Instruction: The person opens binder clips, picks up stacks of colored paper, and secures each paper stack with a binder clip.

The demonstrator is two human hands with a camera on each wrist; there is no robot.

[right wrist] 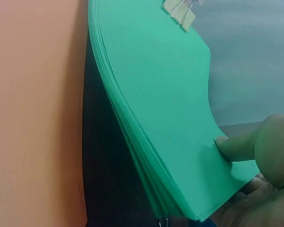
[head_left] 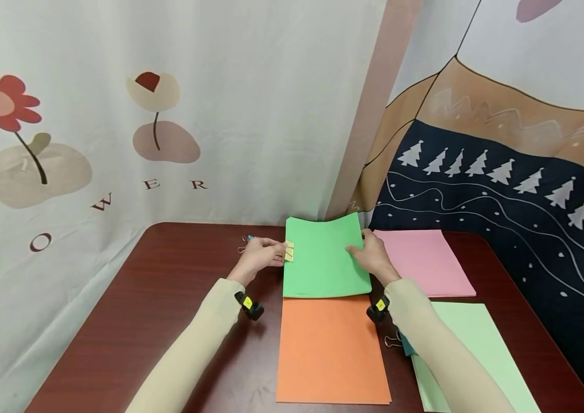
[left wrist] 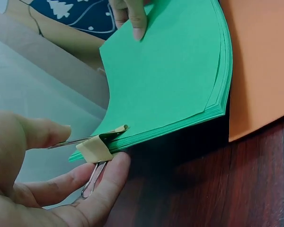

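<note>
A stack of bright green paper (head_left: 323, 258) is held up off the table at the back, its sheets bowed. A yellow binder clip (head_left: 289, 252) sits on its left edge. My left hand (head_left: 259, 256) pinches the clip's wire handles, thumb above and fingers below, as the left wrist view shows. My right hand (head_left: 373, 255) grips the stack's right edge, thumb on top and the other fingers beneath. In the right wrist view the right thumb (right wrist: 239, 146) presses the top sheet, and the sheets' edges fan slightly. The fingers under the paper are partly hidden.
Orange paper (head_left: 333, 350) lies in front of the green stack. To the right are pink paper (head_left: 421, 258) and pale green paper (head_left: 483, 344) with a teal binder clip (head_left: 407, 344). A blue clip (head_left: 250, 237) lies behind my left hand. Curtains border the dark table (head_left: 168, 298).
</note>
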